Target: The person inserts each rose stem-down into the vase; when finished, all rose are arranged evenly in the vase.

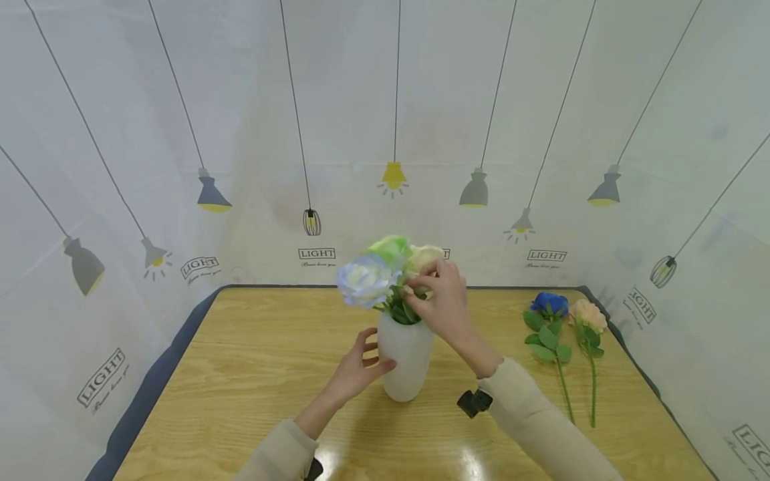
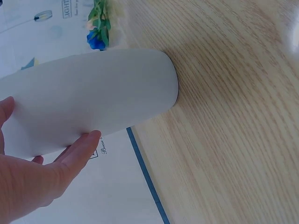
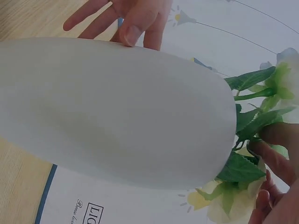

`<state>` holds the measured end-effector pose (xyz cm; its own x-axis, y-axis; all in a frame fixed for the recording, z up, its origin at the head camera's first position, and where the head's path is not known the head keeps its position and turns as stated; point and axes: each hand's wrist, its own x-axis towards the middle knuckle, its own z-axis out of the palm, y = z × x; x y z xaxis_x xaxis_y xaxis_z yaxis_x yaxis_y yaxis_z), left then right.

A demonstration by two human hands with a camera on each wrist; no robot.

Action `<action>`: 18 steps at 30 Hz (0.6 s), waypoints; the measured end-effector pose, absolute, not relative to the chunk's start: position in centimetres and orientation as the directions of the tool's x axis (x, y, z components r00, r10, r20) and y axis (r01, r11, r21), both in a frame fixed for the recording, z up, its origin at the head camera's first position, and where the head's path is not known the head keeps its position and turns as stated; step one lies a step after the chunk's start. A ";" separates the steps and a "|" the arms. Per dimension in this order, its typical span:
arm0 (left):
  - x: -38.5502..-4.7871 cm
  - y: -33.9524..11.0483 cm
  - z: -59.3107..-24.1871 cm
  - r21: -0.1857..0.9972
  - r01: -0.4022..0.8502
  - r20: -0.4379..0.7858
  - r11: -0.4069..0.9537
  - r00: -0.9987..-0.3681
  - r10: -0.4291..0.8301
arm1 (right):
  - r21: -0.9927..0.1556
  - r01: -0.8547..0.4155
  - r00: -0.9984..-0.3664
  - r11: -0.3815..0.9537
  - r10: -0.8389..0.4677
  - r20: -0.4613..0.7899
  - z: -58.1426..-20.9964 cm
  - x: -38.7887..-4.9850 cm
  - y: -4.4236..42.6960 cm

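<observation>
A white vase [image 1: 406, 364] stands upright on the table, holding a pale blue-and-white rose [image 1: 368, 280], a green rose [image 1: 390, 249] and a cream rose [image 1: 426, 256]. My left hand [image 1: 355, 367] rests against the vase's left side, its thumb touching the front and its other fingers spread loosely. In the left wrist view, these fingers [image 2: 77, 156] lie lightly on the wall. Above the rim, my right hand [image 1: 444, 300] pinches the cream rose among the leaves [image 3: 240, 168], just below its bloom. The exact spot of the pinch is partly hidden by leaves and fingers.
On the right of the wooden table [image 1: 252, 374] lie a blue rose [image 1: 549, 304] and a peach rose [image 1: 588, 314], stems toward me. A pale curtain [image 1: 343, 120] printed with lamps surrounds the table's back and sides.
</observation>
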<state>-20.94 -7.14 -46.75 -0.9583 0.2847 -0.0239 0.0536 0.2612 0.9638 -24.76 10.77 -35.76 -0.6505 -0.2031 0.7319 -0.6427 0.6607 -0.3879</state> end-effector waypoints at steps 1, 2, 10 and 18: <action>-20.9 -7.1 -46.7 0.964 0.052 -0.026 0.261 -0.958 0.285 | -0.390 -0.654 -0.638 0.649 -0.196 0.745 -35.8 -24.8 10.9; -20.9 -7.1 -46.7 0.965 0.052 -0.025 0.258 -0.958 0.286 | -0.395 -0.665 -0.627 0.634 -0.186 0.756 -35.8 -24.9 11.0; -20.5 -7.2 -45.8 0.968 0.061 -0.015 0.242 -0.954 0.301 | -0.519 -0.661 -0.650 0.542 -0.068 0.757 -34.9 -24.9 13.8; -20.9 -7.3 -46.5 0.971 0.064 -0.010 0.230 -0.953 0.304 | -0.603 -0.548 -0.725 0.580 0.030 0.688 -35.5 -25.1 18.5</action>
<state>-20.94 -7.29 -46.54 -0.9526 0.3041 -0.0096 0.0636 0.2299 0.9711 -25.13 18.52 -35.53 -0.7254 0.0305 0.6877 -0.5476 0.5798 -0.6033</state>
